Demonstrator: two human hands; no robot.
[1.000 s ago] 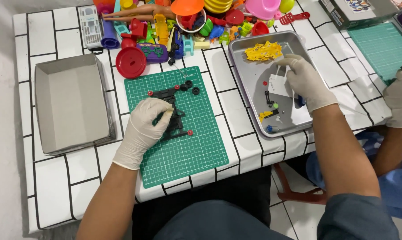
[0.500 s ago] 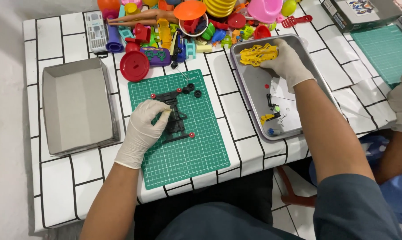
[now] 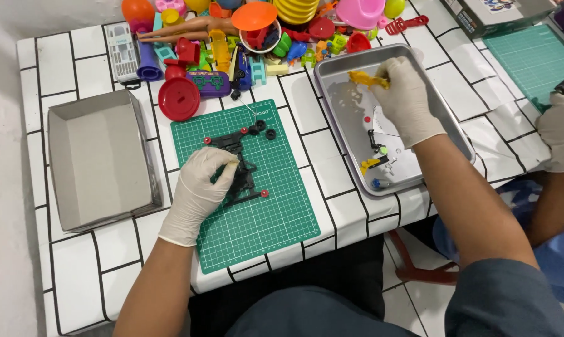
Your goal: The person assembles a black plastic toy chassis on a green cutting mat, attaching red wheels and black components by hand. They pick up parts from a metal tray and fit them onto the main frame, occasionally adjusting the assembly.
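Black toy chassis flat on the green cutting mat, in the mat's upper half, with small red wheel hubs at its corners. Pinned there under the left hand, white-gloved, palm down, fingers curled over the chassis's left side and pressing on it. Just above and right of the chassis, three small black wheels loose on the mat, close together, apart from the hand.

Farther right, inside the metal tray, the right hand, also white-gloved, fingers closed in a pinch on a yellow plastic part near the tray's upper left. Lower in the tray, below that hand, a scatter of small bits: a yellow piece, a black piece, a green dot, a red dot and a blue one near the bottom rim.

Left of the mat, an empty-looking grey cardboard box lid, open side up, on the white tiled tablecloth. Along the table's far edge, a heap of colourful plastic toys, with a red round lid touching the mat's top left corner and a doll lying across the pile.

At the far right edge, another person's gloved hand beside a second green mat, gripping something dark, too small to tell.
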